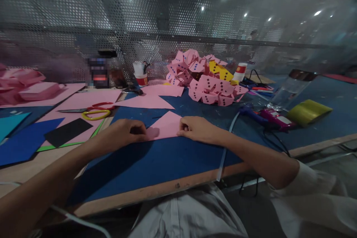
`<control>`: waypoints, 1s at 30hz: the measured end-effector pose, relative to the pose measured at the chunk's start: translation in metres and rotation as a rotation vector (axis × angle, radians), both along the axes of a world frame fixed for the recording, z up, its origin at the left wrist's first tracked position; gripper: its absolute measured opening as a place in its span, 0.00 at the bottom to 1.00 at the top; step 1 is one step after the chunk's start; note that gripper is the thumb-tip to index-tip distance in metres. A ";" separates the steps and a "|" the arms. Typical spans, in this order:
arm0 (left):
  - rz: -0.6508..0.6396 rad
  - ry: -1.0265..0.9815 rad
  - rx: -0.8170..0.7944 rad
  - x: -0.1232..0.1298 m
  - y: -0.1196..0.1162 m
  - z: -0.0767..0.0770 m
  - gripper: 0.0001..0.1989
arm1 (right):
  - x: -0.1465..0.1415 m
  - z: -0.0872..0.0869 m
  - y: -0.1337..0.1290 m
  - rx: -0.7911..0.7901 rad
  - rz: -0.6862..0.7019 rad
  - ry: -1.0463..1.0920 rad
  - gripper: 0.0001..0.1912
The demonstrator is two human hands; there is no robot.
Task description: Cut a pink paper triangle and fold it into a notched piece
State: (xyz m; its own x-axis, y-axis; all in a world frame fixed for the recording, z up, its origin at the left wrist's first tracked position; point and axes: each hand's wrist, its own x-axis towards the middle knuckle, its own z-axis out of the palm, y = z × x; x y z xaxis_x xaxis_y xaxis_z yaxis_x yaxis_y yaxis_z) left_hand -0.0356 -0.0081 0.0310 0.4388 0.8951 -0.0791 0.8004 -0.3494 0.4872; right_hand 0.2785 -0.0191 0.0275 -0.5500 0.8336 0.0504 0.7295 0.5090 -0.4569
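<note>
A folded piece of pink paper (pixel 166 125) lies on the blue table mat (pixel 156 163), its peak pointing away from me. My left hand (pixel 126 132) pinches the left corner of this paper with curled fingers. At the right corner, my right hand (pixel 196 128) has its thumb and fingers closed on the edge. Just beyond the paper are loose pink sheets (pixel 147 100). Left of my left hand lie scissors (pixel 97 113) with one red and one yellow handle loop, on top of pink paper.
Pink folded paper pieces with dots (pixel 212 87) are piled at the back. A purple glue gun (pixel 276 119), a yellow roll (pixel 309 112) and a clear lidded container (pixel 291 87) stand right. Blue sheets (pixel 28 141) and a black rectangle (pixel 68 132) lie left. A perforated metal screen (pixel 156 11) rises behind.
</note>
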 end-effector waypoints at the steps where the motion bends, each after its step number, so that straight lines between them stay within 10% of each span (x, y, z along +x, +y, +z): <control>1: -0.003 0.017 0.001 -0.001 0.000 0.001 0.20 | 0.000 0.000 0.000 0.000 0.001 0.002 0.08; 21: -0.044 0.030 -0.007 -0.008 0.001 0.003 0.15 | 0.000 0.001 -0.001 -0.005 -0.007 0.005 0.08; 30: -0.081 -0.103 0.102 0.051 -0.010 -0.006 0.13 | 0.000 -0.001 0.002 0.018 0.014 0.013 0.08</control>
State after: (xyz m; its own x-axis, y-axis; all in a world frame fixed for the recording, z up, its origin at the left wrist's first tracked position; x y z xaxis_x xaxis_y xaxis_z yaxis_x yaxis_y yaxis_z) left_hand 0.0156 -0.0180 0.0247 0.5113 0.8573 0.0598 0.7149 -0.4629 0.5240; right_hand 0.2782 -0.0176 0.0261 -0.5606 0.8249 0.0727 0.7165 0.5272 -0.4568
